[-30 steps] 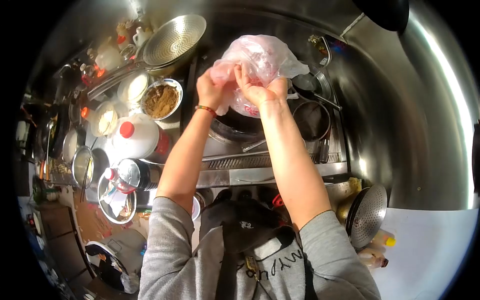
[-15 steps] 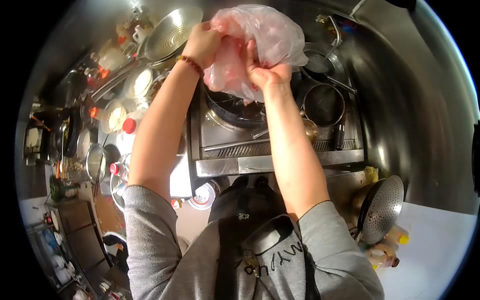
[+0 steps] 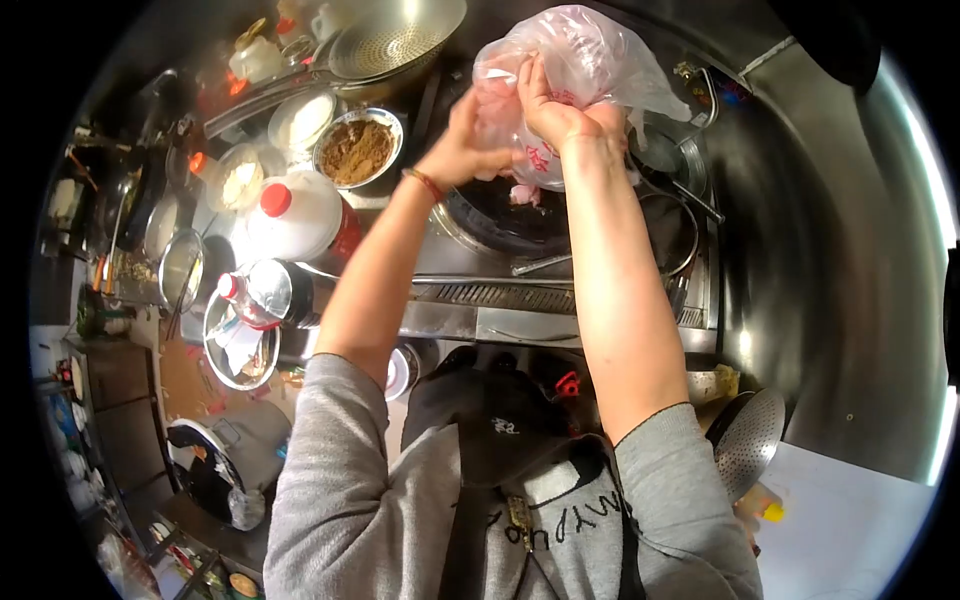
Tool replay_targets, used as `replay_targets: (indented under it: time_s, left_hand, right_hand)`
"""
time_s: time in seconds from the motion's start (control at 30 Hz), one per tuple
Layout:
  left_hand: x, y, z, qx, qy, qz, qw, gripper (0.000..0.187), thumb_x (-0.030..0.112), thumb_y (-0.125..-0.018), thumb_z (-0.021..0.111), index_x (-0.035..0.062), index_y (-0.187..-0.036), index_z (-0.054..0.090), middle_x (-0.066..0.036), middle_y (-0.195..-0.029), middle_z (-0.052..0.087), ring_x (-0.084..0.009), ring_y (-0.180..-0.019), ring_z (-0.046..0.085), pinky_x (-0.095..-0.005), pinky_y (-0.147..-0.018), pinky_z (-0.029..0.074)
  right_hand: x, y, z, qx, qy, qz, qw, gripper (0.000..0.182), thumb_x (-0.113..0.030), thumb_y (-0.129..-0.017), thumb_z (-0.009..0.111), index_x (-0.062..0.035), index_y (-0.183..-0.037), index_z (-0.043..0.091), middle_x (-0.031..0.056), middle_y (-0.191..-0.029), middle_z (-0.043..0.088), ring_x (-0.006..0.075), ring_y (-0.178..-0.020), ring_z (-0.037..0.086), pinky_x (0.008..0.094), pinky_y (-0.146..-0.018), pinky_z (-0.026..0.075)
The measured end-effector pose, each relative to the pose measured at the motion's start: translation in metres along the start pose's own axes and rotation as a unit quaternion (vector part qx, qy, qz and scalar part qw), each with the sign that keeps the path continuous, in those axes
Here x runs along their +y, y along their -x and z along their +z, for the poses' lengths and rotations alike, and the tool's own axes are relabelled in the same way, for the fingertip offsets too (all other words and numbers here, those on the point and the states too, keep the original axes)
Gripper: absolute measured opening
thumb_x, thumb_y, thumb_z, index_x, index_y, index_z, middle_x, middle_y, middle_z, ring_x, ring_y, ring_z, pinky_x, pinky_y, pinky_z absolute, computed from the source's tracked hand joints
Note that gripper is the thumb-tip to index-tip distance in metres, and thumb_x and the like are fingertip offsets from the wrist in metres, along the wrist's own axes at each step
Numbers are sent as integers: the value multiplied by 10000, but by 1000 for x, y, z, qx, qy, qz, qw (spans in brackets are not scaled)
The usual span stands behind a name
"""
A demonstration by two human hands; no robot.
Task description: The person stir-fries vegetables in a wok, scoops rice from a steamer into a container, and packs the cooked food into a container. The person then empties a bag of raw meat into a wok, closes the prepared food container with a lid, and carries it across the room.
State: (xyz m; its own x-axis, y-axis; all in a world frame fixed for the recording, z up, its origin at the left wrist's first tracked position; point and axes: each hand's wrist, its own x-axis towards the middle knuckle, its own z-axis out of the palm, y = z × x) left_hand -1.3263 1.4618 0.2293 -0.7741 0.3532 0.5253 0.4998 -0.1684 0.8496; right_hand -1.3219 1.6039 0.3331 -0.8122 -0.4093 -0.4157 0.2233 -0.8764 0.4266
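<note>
A clear plastic bag (image 3: 610, 50) with red print hangs over a dark wok (image 3: 480, 220) on the stove. My right hand (image 3: 565, 115) grips the bag from the near side, its fingers pressed into the plastic. At the bag's left side is my left hand (image 3: 470, 145), slightly blurred, thumb and fingers spread apart and close against the plastic. Below the bag's lower edge shows a pink piece of raw meat (image 3: 525, 195), over the wok. How much the bag still holds is hard to see.
Left of the stove stand a bowl of brown powder (image 3: 357, 150), a large red-capped jug (image 3: 295, 220) and a dark bottle (image 3: 275, 290). A perforated strainer (image 3: 400, 40) lies behind them. Pans and a ladle (image 3: 700, 200) sit right of the wok.
The bag and both hands have moved to the right. My left hand has loosened from its grip on the bag's upper left and come lower, fingers spread. The view has shifted, showing more of the left counter.
</note>
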Motion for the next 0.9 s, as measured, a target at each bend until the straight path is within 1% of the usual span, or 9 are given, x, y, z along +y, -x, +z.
replay_targets:
  time_s: [0.07, 0.13, 0.2, 0.33, 0.4, 0.47, 0.6, 0.77, 0.9]
  left_hand:
    - [-58, 27, 18, 150, -221, -151, 952, 909, 71, -645, 739, 56, -1328, 139, -109, -1323, 266, -218, -1150, 378, -293, -880, 414]
    - [-27, 25, 29, 131, 307, -246, 910, 786, 40, -691, 688, 64, -1314, 211, -91, -1205, 432, -216, -999, 517, -301, -791, 475]
    - [-84, 12, 38, 176, 224, -126, 950, 505, 30, -745, 622, 58, -1201, 408, -69, -1024, 552, -194, -838, 580, -306, -653, 525]
    - [-70, 3, 23, 235, 250, -232, 910, 177, 121, -779, 589, 51, -941, 581, -79, -844, 617, -180, -650, 591, -314, -610, 499]
    - [-63, 2, 21, 239, -103, -233, 937, 174, 175, -743, 616, 32, -840, 606, -112, -718, 621, -185, -623, 594, -334, -590, 473]
    - [-62, -3, 21, 223, -182, -244, 926, 171, 177, -742, 587, 10, -715, 600, -113, -592, 591, -186, -536, 578, -316, -532, 451]
    - [-55, -14, 10, 288, 64, -218, 930, 190, 163, -755, 559, -8, -682, 594, -71, -555, 573, -120, -503, 554, -269, -447, 416]
    - [-30, -58, 5, 92, -160, -39, 982, 182, 116, -656, 556, 15, -800, 604, -227, -787, 583, -381, -768, 562, -401, -671, 454]
    - [4, -79, 13, -26, -403, -75, 912, 199, 139, -637, 598, 3, -782, 603, -211, -789, 596, -360, -785, 574, -412, -690, 463]
  right_hand:
    - [14, 0, -3, 31, 28, 8, 999, 474, -268, -627, 675, 9, -996, 564, 181, -1006, 501, 314, -937, 493, 349, -722, 524]
    - [15, -3, -8, 12, 38, 9, 999, 507, -254, -598, 693, 3, -1012, 554, 176, -992, 506, 310, -927, 498, 348, -715, 526]
    - [11, -10, -7, 12, 59, 11, 998, 516, -243, -584, 700, 0, -1014, 551, 172, -982, 509, 309, -923, 500, 348, -711, 527]
    - [17, 3, -6, 42, -14, 50, 998, 423, -201, -587, 680, 6, -941, 574, 165, -945, 514, 300, -916, 500, 339, -694, 531]
    - [10, -4, -9, 31, 46, 11, 998, 436, -203, -584, 682, 11, -947, 570, 167, -945, 511, 297, -904, 499, 342, -695, 530]
    - [3, -8, -17, 26, 60, 36, 997, 445, -230, -592, 676, 8, -954, 572, 168, -956, 511, 302, -908, 492, 354, -699, 529]
    - [-26, 5, -29, 11, 90, -2, 996, 432, -239, -607, 668, 19, -939, 570, 160, -919, 524, 296, -871, 507, 372, -683, 531]
    - [-54, 4, -56, 41, -18, 32, 998, 359, -230, -642, 640, 19, -894, 581, 157, -871, 547, 284, -813, 540, 363, -656, 535]
    - [-66, -8, -70, -55, 17, 43, 997, 375, -179, -635, 645, 19, -942, 563, 155, -915, 552, 262, -804, 560, 350, -644, 534]
